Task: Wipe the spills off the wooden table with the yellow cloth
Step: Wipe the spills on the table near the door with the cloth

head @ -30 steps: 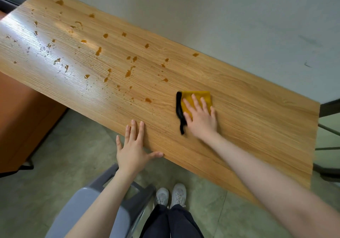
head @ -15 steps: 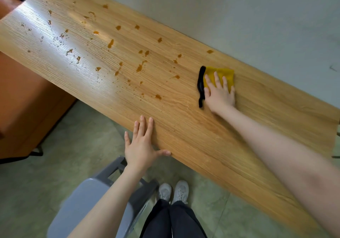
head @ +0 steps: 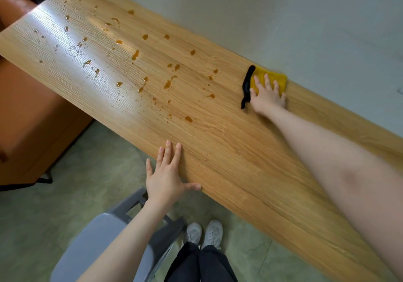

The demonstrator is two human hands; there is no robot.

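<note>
Pressing the yellow cloth [head: 270, 78] flat under straight fingers at the counter's [head: 239, 161] far edge by the wall, the right hand [head: 267, 97] risks smearing the amber spills [head: 168, 83] leftward, while the left hand [head: 165, 179] rests released on the near edge.

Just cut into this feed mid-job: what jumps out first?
Amber spills dot the left half of the wooden table, not yet wiped. At the far edge by the wall, the right hand presses the yellow cloth flat. The left hand rests open on the near edge.
</note>
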